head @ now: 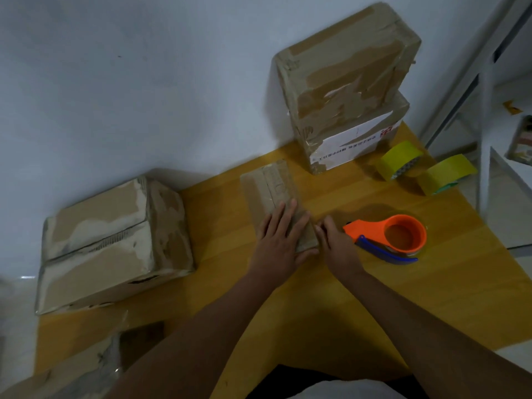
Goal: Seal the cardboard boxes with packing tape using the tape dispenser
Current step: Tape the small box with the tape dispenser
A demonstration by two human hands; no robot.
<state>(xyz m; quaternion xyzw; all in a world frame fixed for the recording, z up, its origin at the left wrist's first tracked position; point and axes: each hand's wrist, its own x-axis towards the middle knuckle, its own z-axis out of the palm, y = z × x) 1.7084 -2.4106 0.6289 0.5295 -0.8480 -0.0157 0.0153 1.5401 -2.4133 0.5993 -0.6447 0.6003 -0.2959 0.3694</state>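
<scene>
small box (273,197) under left fingers (283,223)

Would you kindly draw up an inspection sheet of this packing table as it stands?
Surface: yellow wooden table, against a pale wall.
Job's things: small flat cardboard box at centre; orange and blue tape dispenser lying to its right, unheld.
Clutter: large worn cardboard box at left; two stacked taped boxes at back; two yellow tape rolls at right.
Grippers: left hand flat on the small box; right hand at its right edge.
Cables: nothing seen.
Surroundings: white frame at right.
</scene>
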